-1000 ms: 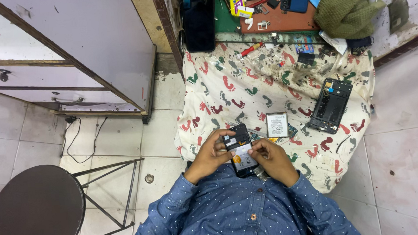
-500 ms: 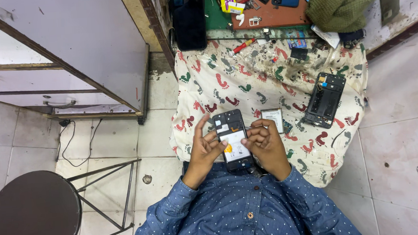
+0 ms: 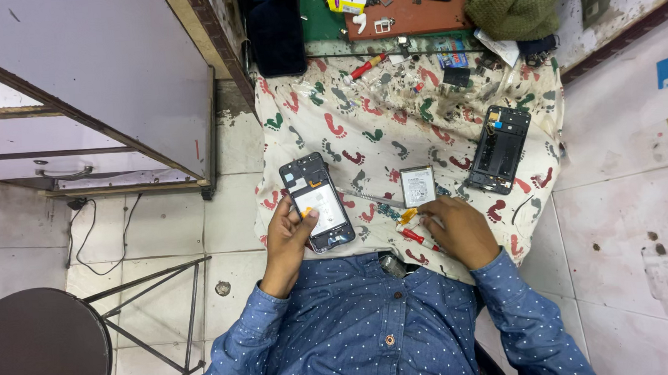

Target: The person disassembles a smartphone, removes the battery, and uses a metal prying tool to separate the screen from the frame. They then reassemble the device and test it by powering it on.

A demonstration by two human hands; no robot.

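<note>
Right hand (image 3: 460,230) moved off phone (image 3: 317,202) onto tube (image 3: 415,229), grasping it; left hand (image 3: 290,233) grips phone near cloth (image 3: 392,122) edge.

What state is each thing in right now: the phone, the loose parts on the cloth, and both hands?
Opened phone: back off, insides exposed, gripped by left hand.
Battery: loose, flat on cloth.
Phone frame: lying on cloth, untouched.
Red-and-yellow tube: under right hand, on cloth.
Tweezers: lying on cloth.

A phone-repair workshop: opened phones (image 3: 317,202) and a loose battery (image 3: 417,185) lie on a stained cloth (image 3: 392,122), with small tools and parts crowding the bench (image 3: 416,12) at the frame's top.
</note>
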